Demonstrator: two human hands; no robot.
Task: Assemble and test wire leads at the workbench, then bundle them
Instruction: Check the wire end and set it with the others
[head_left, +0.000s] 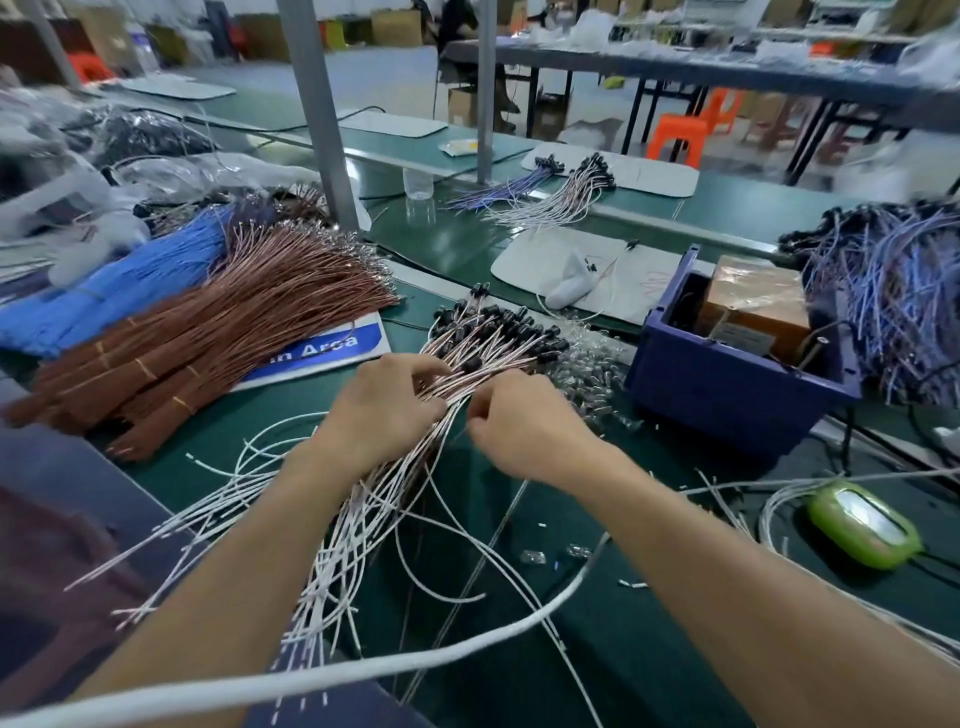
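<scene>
A fan of white and brown wire leads (358, 525) with black end caps (498, 325) lies on the green bench mat (675, 597) in front of me. My left hand (384, 410) grips the leads at their gathered middle, fingers curled round them. Just to the right, my right hand (524, 421) pinches a few leads at the same spot, fingers curled. The loose white tails spread toward the near left.
Tied bundles of brown wires (208, 332) and blue wires (114, 291) lie at left. A blue bin (727, 384) holding a brown box stands at right, with a tangle of purple leads (893, 291) beyond. A green-cased device (862, 522) lies near right. A grey post (317, 109) rises behind.
</scene>
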